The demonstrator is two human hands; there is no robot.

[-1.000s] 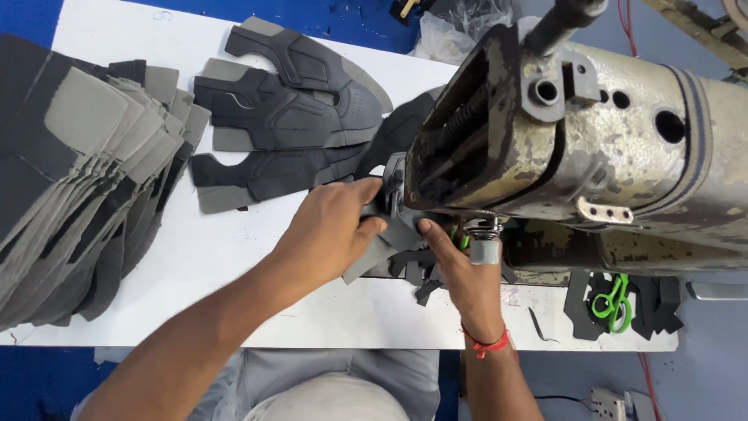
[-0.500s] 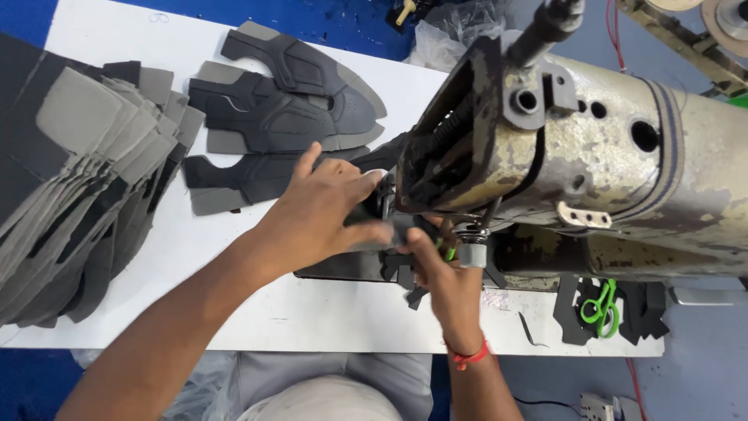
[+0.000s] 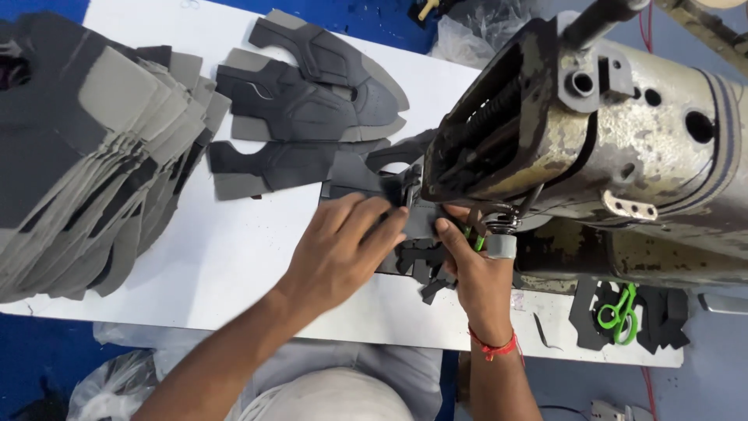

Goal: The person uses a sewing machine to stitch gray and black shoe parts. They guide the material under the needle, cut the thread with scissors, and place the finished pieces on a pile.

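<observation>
Grey-black shoe-upper panel (image 3: 366,183) fed under the head of the worn industrial sewing machine (image 3: 592,148), lying flat on the white bench (image 3: 234,257) just left of the needle area. Left hand (image 3: 339,249) spread flat, fingers pressing the panel down and steering it toward the presser foot. Right hand (image 3: 475,273) pinched on the panel edge right at the foot, thumb up against it; needle itself hidden by the head. Best practice here, judged from the layout: kept the piece flat, guided with light even pressure, fingertips clear of the needle line, no pulling. Cut scraps (image 3: 425,273) lying under the right hand, likely to snag. Stack of grey cut pieces (image 3: 93,156) far left, finished uppers (image 3: 304,101) behind, green snips (image 3: 619,312) at right, well apart.
</observation>
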